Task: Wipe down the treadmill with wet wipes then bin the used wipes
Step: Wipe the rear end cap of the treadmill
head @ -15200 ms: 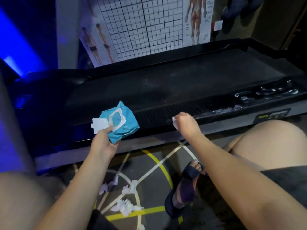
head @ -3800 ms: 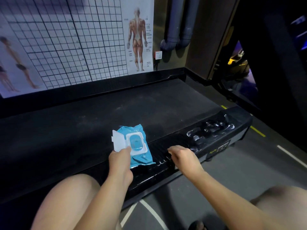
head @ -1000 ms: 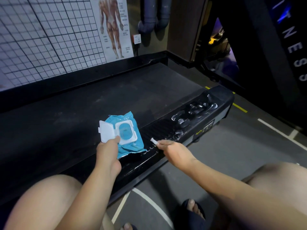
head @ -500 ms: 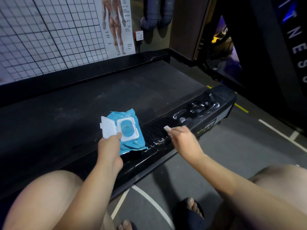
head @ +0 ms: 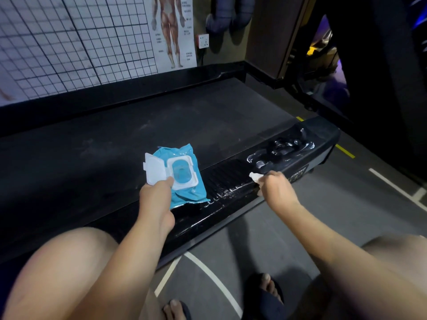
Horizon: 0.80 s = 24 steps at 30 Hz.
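Treadmill side rail (head: pixel 225 181) beneath left hand (head: pixel 157 194), tight around blue wipes pack (head: pixel 188 196), and right hand (head: pixel 275 188), tight around white wipe (head: pixel 254 176).

Wipes pack (head: pixel 182 179) left of wipe (head: pixel 254 176) — both over treadmill (head: pixel 161 125).

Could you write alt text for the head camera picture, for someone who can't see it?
A person's right hand presses a small white wet wipe onto the black side rail of a treadmill. Their left hand holds a blue wipes pack with its white lid flipped open.
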Each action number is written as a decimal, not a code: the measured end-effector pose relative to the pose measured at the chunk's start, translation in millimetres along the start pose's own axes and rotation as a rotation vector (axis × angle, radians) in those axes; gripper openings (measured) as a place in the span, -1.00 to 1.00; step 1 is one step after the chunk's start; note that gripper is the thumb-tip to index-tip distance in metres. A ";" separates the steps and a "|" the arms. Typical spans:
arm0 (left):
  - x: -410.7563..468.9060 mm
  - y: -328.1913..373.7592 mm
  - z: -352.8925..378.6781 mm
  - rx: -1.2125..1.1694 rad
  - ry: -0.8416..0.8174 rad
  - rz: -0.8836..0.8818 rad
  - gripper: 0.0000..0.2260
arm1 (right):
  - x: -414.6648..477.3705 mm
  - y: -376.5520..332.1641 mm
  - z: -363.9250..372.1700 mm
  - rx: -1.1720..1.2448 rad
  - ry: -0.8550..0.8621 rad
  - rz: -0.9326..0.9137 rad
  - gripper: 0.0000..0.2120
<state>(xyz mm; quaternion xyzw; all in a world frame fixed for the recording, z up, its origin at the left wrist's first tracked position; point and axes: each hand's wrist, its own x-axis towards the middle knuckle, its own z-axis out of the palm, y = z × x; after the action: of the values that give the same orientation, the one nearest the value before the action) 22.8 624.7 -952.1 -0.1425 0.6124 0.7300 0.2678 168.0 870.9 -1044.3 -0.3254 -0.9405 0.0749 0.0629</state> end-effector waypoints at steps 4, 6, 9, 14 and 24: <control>-2.2 -0.9 3.6 0.006 -0.014 0.010 -0.72 | 11.9 -9.4 -16.4 0.182 0.204 0.051 -0.87; -3.2 -1.1 4.9 0.009 -0.015 0.012 -0.72 | 5.3 -27.1 -9.6 0.156 0.241 -0.165 -0.89; -3.4 -2.2 5.7 0.011 -0.017 0.006 -0.71 | -15.5 -50.0 18.8 0.169 0.107 -0.431 -0.65; -3.7 -2.8 5.1 0.008 -0.015 -0.006 -0.71 | -15.9 -42.5 28.7 0.109 0.035 -0.435 -0.68; -0.4 -2.8 5.1 -0.021 0.000 -0.013 -0.69 | 6.3 12.6 14.4 0.066 -0.018 -0.113 -0.84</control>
<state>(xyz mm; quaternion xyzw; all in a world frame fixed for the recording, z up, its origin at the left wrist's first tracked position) 25.3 629.9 -953.1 -0.1493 0.6038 0.7347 0.2709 168.3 883.2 -1060.3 -0.2688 -0.9550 0.1050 0.0691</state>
